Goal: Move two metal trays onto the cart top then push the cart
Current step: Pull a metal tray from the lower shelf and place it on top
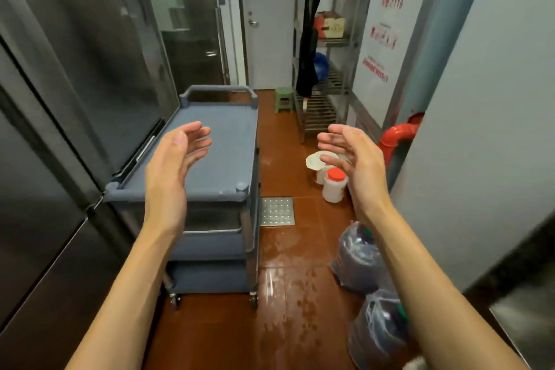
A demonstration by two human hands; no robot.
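A metal tray [214, 227] sits on the grey cart's [220, 156] middle shelf, mostly hidden by the left forearm. The left hand [175, 159] and right hand [354, 159] hover spread wide, palms facing, holding nothing.

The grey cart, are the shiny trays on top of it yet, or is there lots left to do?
Nothing looks done yet: the grey plastic three-shelf cart has a bare top. A metal tray seems to sit on its middle shelf; I can't see a second one. The left hand and right hand are open and empty, held above the cart and floor. Both trays still need lifting up, then the cart needs pushing.
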